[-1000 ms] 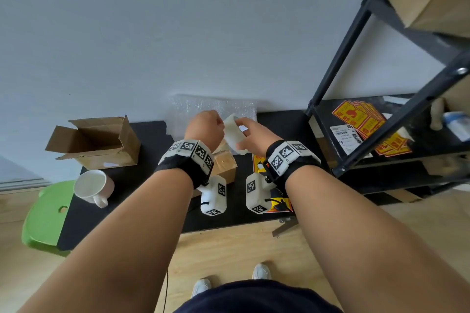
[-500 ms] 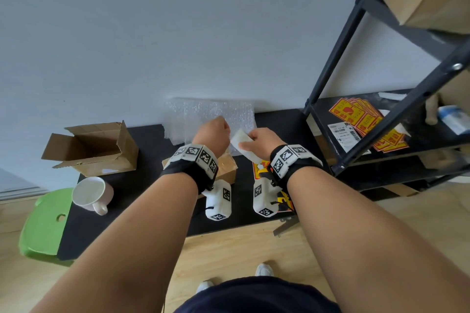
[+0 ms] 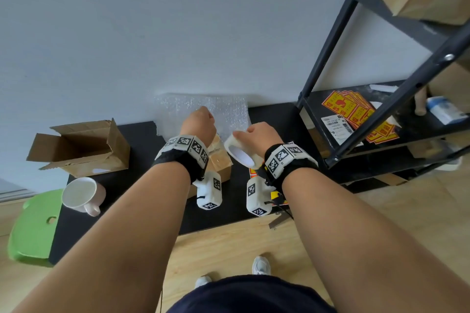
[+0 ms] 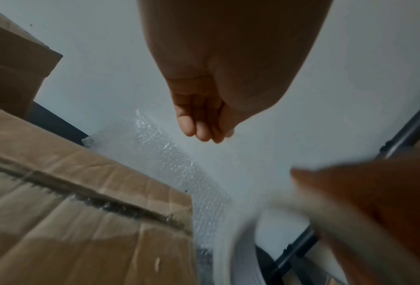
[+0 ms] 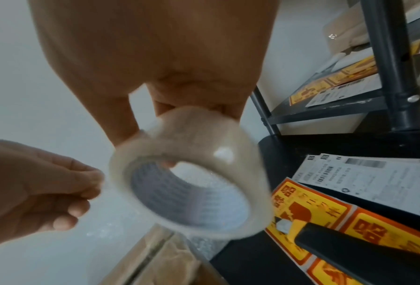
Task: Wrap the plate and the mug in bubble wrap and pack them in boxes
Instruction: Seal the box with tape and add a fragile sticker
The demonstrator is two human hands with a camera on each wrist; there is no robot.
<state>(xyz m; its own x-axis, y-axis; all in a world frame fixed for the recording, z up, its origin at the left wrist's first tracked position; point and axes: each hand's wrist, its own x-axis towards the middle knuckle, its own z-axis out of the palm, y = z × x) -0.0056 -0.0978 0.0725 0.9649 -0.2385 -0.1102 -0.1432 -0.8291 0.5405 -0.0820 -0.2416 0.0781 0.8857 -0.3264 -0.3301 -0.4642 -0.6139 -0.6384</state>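
Stool, green, sits far left of both hands, beside the black table. Mug, white and unwrapped, stands on the table's left end, well left of the left hand; behind it an open box lies on its side. A closed box sits just below the left hand, its top seam showing clear tape. The left hand's fingers are curled tight with thumb against fingertips; whether they pinch the tape end cannot be told. Bubble wrap lies flat beyond both hands, curling up against the wall. Just right of the left hand, the right hand grips a roll of clear tape, thumb on the outer face, a finger through the core. Yellow stickers and printed labels lie on the table below and right of the roll. A black rack stands right of the right hand, with more stickers on its shelf. The plate is not visible.
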